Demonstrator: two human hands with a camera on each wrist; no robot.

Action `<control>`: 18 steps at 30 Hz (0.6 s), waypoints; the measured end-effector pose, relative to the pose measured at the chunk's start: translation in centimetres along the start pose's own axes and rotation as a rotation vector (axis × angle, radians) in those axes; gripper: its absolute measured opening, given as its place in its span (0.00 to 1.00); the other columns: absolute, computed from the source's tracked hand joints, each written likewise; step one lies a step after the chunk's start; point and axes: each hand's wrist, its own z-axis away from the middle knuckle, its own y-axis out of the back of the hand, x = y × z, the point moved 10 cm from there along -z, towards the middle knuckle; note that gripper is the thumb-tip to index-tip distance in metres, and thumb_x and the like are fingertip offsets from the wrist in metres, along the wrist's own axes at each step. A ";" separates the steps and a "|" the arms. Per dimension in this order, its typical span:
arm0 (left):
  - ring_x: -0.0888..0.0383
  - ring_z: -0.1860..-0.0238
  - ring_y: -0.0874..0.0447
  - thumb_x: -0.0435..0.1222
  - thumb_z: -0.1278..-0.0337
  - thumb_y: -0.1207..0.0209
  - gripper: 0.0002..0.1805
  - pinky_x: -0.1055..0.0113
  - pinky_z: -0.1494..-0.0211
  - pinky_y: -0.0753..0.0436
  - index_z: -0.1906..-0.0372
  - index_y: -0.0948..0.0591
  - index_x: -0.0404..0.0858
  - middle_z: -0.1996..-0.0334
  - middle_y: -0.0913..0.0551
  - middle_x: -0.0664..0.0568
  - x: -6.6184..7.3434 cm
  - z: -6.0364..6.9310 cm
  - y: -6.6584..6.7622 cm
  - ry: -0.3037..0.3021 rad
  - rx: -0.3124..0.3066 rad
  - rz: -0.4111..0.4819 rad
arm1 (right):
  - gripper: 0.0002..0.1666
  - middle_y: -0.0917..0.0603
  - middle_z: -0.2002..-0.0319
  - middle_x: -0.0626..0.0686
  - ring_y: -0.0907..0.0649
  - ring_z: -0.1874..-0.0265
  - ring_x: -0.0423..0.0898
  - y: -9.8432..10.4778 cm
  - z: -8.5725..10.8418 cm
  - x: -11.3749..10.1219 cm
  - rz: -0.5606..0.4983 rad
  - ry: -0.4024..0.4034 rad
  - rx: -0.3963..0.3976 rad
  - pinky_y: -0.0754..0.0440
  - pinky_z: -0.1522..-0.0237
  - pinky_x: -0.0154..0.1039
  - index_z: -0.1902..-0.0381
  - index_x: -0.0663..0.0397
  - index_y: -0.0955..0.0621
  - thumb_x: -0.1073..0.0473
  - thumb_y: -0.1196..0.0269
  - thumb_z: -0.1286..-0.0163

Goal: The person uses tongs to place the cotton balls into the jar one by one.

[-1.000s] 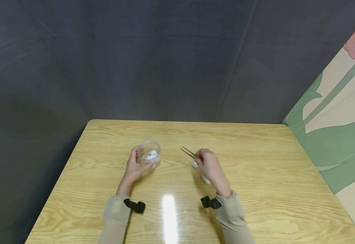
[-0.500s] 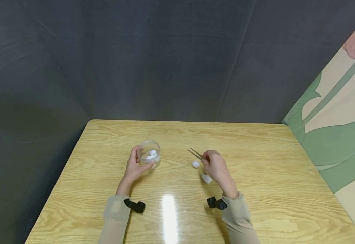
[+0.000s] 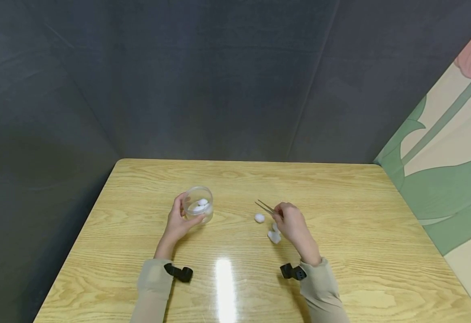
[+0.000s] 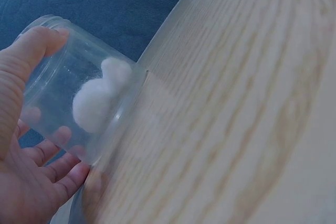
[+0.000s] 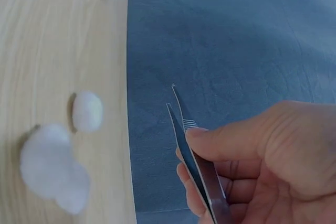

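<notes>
left fingers [image 4: 71, 181] curved round clear jar [image 4: 55, 72], right fingers [image 5: 242, 190] pinching tweezers [image 5: 211, 183], cotton balls [image 5: 87, 111] nearby

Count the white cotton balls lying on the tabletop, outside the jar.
3 visible: the lone ball, left of the right hand; the larger ball and the smaller ball bunched together close by. That hand may hide others.
</notes>
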 end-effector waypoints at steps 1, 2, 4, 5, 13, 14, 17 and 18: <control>0.44 0.39 0.36 0.32 0.58 0.29 0.45 0.49 0.42 0.36 0.33 0.41 0.39 0.38 0.34 0.39 0.0 0.0 0.0 0.001 0.000 -0.002 | 0.04 0.22 0.75 0.57 0.26 0.77 0.48 0.0 0.0 0.0 0.004 0.005 -0.001 0.27 0.75 0.40 0.67 0.70 0.21 0.71 0.38 0.40; 0.44 0.40 0.36 0.32 0.58 0.29 0.45 0.49 0.43 0.35 0.33 0.41 0.39 0.38 0.34 0.39 0.0 0.0 0.0 0.002 0.000 -0.003 | 0.03 0.23 0.75 0.56 0.26 0.77 0.47 -0.1 0.1 0.1 0.007 0.008 -0.002 0.27 0.75 0.40 0.68 0.70 0.21 0.72 0.38 0.40; 0.44 0.40 0.36 0.32 0.58 0.30 0.45 0.49 0.42 0.36 0.33 0.41 0.40 0.38 0.34 0.40 -0.1 0.0 0.0 0.007 0.000 -0.003 | 0.03 0.23 0.76 0.56 0.27 0.78 0.46 -0.2 0.2 0.3 0.019 0.014 -0.005 0.28 0.76 0.39 0.69 0.69 0.22 0.72 0.38 0.40; 0.44 0.39 0.36 0.32 0.57 0.30 0.45 0.49 0.42 0.36 0.33 0.41 0.41 0.38 0.34 0.40 -0.1 0.0 0.0 0.010 0.000 0.000 | 0.03 0.23 0.77 0.56 0.27 0.78 0.46 -0.3 0.2 0.4 0.025 0.016 -0.007 0.28 0.76 0.39 0.69 0.69 0.22 0.71 0.38 0.40; 0.44 0.39 0.37 0.32 0.56 0.30 0.45 0.48 0.41 0.36 0.33 0.41 0.41 0.38 0.35 0.40 -0.2 0.0 -0.1 0.012 -0.007 0.004 | 0.04 0.23 0.76 0.56 0.28 0.79 0.45 -0.9 0.6 1.4 0.043 -0.005 -0.043 0.29 0.77 0.38 0.69 0.69 0.22 0.70 0.38 0.39; 0.44 0.39 0.37 0.32 0.56 0.30 0.45 0.48 0.41 0.36 0.33 0.41 0.41 0.37 0.35 0.40 -0.2 0.0 -0.1 0.011 -0.007 0.005 | 0.04 0.23 0.76 0.56 0.28 0.79 0.45 -1.0 0.6 1.5 0.042 -0.010 -0.049 0.29 0.77 0.38 0.69 0.69 0.22 0.70 0.38 0.39; 0.44 0.39 0.37 0.32 0.56 0.30 0.45 0.48 0.41 0.36 0.33 0.41 0.41 0.37 0.35 0.40 -0.2 0.0 0.0 0.013 -0.007 0.006 | 0.04 0.23 0.75 0.56 0.28 0.79 0.45 -1.3 0.8 1.9 0.040 -0.034 -0.069 0.29 0.77 0.38 0.69 0.69 0.22 0.69 0.38 0.38; 0.44 0.39 0.37 0.32 0.56 0.30 0.45 0.48 0.41 0.36 0.33 0.41 0.41 0.37 0.34 0.40 -0.2 0.0 0.0 0.014 -0.006 0.006 | 0.04 0.23 0.75 0.55 0.28 0.79 0.45 -1.4 0.8 2.0 0.041 -0.038 -0.076 0.29 0.77 0.38 0.69 0.69 0.22 0.69 0.38 0.38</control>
